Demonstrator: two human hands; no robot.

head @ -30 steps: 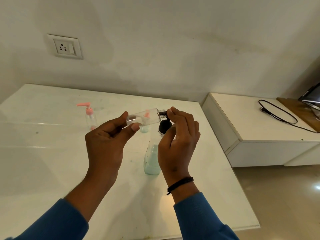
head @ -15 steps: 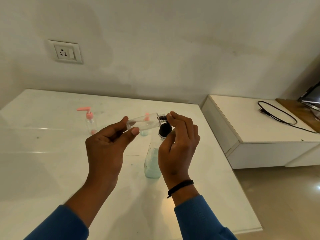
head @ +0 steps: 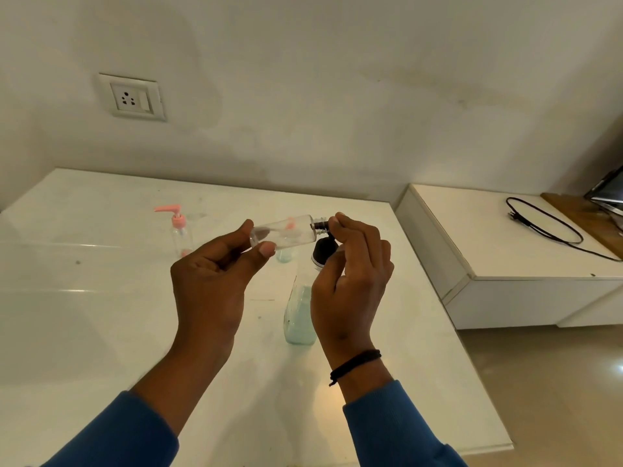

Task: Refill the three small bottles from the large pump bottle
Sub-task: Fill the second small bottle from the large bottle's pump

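Little has shifted since earlier: small bottle (head: 283,235) is pinched sideways by left hand (head: 212,281), its neck gripped by right hand (head: 350,281).

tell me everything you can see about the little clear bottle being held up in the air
The small clear bottle looks like transparent plastic, a plain cylinder with a narrow threaded neck. It lies nearly horizontal above the white table, neck pointing right. It looks almost empty. The left hand pinches its base end between thumb and fingers. The right hand has its fingertips on the neck, where a dark part sits; whether that is a cap or the large bottle's nozzle is unclear.
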